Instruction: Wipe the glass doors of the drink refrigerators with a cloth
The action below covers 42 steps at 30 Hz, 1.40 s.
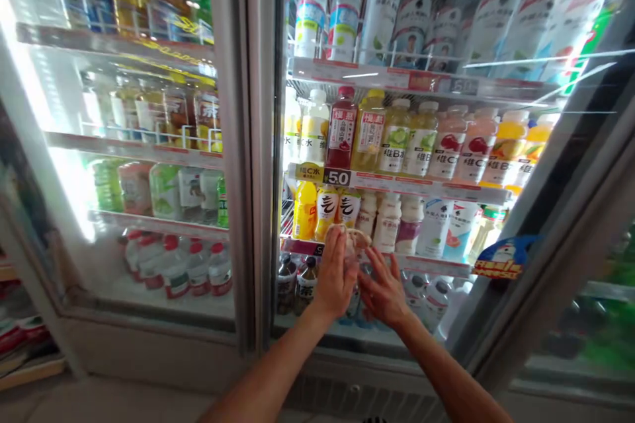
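My left hand (pixel 336 274) is raised in front of the right-hand cooler door, fingers together over a crumpled beige cloth (pixel 358 241). The cloth shows above and between my hands; its lower part is hidden. My right hand (pixel 384 287) is just to the right, its fingers apart and the fingertips close to the cloth's lower right edge. Whether they touch it I cannot tell. Behind the hands are yellow-and-white drink bottles (pixel 327 203) and cream-coloured bottles (pixel 387 221) on a lower shelf.
The glass-fronted cooler has a metal door frame (pixel 251 145) left of my hands. Shelves hold rows of bottles, with a price tag (pixel 337 177) on one edge. A blue sticker (pixel 503 258) is at the right. Red-capped bottles (pixel 173 268) stand in the left cooler section.
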{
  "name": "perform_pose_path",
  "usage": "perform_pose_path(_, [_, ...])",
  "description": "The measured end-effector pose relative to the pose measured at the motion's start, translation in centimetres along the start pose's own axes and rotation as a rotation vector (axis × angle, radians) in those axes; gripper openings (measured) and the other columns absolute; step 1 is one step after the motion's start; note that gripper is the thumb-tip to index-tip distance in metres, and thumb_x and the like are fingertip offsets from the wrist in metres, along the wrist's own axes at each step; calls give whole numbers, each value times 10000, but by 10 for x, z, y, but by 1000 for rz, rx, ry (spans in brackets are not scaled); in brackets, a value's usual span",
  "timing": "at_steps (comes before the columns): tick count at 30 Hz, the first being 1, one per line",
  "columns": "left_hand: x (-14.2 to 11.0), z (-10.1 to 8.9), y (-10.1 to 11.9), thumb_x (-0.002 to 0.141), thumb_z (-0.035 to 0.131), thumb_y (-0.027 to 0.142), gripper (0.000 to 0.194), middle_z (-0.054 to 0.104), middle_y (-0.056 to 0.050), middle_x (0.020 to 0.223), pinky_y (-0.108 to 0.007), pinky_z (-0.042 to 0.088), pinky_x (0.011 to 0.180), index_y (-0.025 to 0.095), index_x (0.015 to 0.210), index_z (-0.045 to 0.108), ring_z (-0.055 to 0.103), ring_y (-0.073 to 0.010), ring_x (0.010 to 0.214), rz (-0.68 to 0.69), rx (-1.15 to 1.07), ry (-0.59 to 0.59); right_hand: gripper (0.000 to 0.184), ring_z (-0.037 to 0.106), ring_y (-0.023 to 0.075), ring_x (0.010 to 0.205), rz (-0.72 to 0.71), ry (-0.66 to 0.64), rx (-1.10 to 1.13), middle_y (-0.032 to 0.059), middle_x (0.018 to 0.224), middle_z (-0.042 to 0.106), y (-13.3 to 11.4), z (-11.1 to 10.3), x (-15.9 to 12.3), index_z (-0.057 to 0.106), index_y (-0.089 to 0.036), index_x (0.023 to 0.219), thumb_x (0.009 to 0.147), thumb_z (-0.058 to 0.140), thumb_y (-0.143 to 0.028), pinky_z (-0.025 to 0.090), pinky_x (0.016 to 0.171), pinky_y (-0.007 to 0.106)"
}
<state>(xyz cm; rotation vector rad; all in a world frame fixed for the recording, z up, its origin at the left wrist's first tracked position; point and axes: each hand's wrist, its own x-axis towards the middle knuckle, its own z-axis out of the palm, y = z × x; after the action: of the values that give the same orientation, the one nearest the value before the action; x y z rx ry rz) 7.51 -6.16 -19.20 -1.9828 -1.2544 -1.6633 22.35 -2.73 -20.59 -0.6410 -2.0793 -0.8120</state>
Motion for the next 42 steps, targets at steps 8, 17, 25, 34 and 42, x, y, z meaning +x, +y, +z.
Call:
perform_pose_path(8, [52, 33, -11, 867, 396, 153, 379, 480, -46, 1338, -362, 278, 1110, 207, 1235, 467, 201, -154, 1367, 566, 303, -46, 570, 247, 309, 1349, 319, 292, -284, 142, 1478, 247, 111, -38, 19, 318, -244, 1384, 839, 484, -236, 154, 1058, 579])
perform_pose_path(17, [61, -15, -48, 873, 349, 144, 483, 303, -31, 1459, -385, 238, 1128, 239, 1345, 325, 149, -149, 1380, 490, 317, 128, 637, 150, 361, 1365, 383, 352, -292, 161, 1495, 174, 106, -12, -3, 217, -207, 1425, 837, 456, -263, 144, 1016, 655])
perform_pose_path(25, [82, -29, -57, 876, 370, 168, 532, 367, -92, 1420, -443, 221, 1119, 189, 1392, 244, 151, -186, 1377, 389, 392, 307, 596, 181, 351, 1361, 387, 350, -300, 139, 1493, 203, 106, -11, -3, 239, -226, 1417, 852, 421, -284, 155, 1025, 644])
perform_pose_path(34, [93, -37, -61, 879, 433, 273, 503, 358, -69, 1428, -408, 253, 1118, 210, 1363, 310, 256, -192, 1347, 813, 607, -24, 545, 207, 329, 1358, 323, 392, -299, 132, 1486, 229, 118, -32, 36, 290, -215, 1399, 869, 389, -288, 142, 1046, 621])
perform_pose_path(42, [102, -29, -45, 869, 398, 156, 529, 280, -59, 1468, -325, 325, 1098, 153, 1379, 259, 195, -170, 1364, 821, 551, 151, 525, 211, 318, 1359, 332, 436, -323, 118, 1479, 254, 120, -30, 48, 354, -215, 1371, 854, 422, -267, 165, 1060, 584])
